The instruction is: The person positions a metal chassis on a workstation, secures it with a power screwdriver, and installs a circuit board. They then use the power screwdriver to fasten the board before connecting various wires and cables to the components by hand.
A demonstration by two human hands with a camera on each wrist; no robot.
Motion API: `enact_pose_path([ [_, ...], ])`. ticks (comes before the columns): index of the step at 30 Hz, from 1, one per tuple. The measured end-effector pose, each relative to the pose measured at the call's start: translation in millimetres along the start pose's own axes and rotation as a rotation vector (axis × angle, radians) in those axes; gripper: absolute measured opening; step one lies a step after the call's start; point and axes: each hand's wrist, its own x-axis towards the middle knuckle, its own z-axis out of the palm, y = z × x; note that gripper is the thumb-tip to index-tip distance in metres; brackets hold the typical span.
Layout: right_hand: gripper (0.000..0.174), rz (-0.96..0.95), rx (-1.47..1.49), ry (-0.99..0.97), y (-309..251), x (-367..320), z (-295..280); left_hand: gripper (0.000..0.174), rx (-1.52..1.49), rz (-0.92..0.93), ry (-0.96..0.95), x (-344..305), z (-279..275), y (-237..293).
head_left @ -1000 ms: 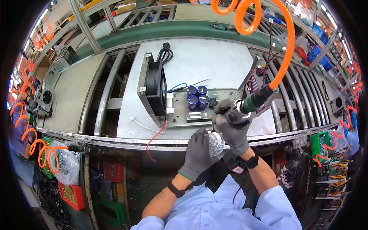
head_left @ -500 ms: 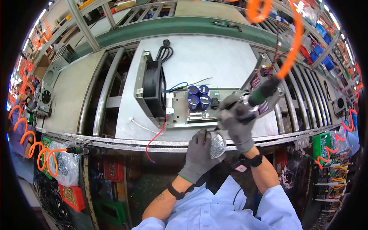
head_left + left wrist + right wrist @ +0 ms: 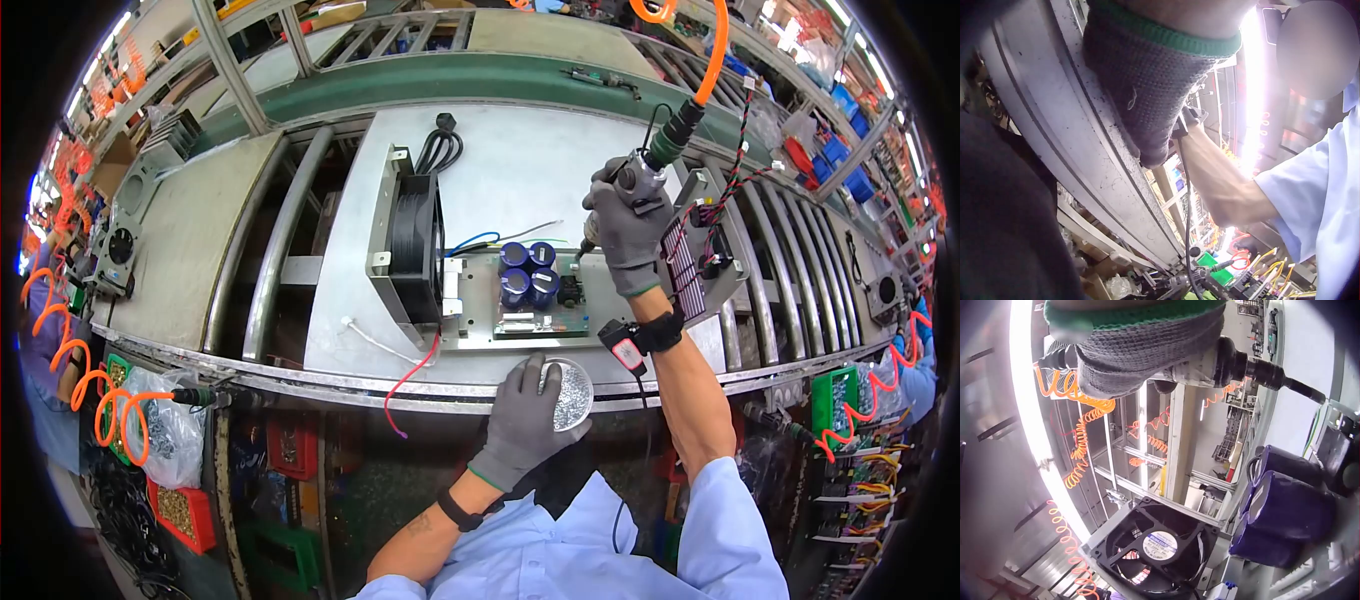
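Note:
My gloved right hand (image 3: 632, 232) grips a pneumatic screwdriver (image 3: 642, 178) over the right part of a metal chassis (image 3: 480, 343). In the right wrist view, the driver's bit (image 3: 1304, 389) points down at the far corner of the circuit board (image 3: 577, 323), just behind several purple capacitors (image 3: 514, 287). A round dish (image 3: 575, 398) of small metal screws is held by my gloved left hand (image 3: 515, 425) at the bench's front edge. Its fingers bend over the dish's left rim. In the left wrist view the glove (image 3: 1141, 81) shows, but the dish is hidden.
A black fan (image 3: 412, 240) stands upright at the chassis's left end, with a coiled power cord (image 3: 440, 150) behind. A finned panel with wires (image 3: 685, 270) rises at the right. Rollers (image 3: 285, 250) flank the white board. An orange coiled hose (image 3: 716, 50) runs up from the driver.
My right hand has carried the screwdriver from beside the dish forward, away from my body, to the far right corner of the circuit board. The left hand stays at the dish.

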Motion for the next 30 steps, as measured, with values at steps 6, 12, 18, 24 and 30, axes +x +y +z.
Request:
enact_pose_path([
  [6, 0.014, 0.092, -0.010, 0.003, 18, 12, -1, 0.082, 0.029, 0.002, 0.005, 2, 1, 1],
  [12, 0.014, 0.118, 0.033, -0.008, 5, 10, -1, 0.084, 0.019, 0.017, 0.031, 1, 1, 1],
  [18, 0.021, 0.204, 0.211, -0.143, -76, -59, -16, 0.086, -0.003, 0.027, 0.088, 0, 4, 0],
  [24, 0.037, 0.227, 0.067, -0.287, -68, -118, -34, 0.087, -0.017, 0.064, 0.115, -2, 7, -3],
  [30, 0.036, 0.249, 0.107, -0.224, -47, -133, -29, 0.086, -0.037, 0.058, 0.130, -3, 10, -5],
])
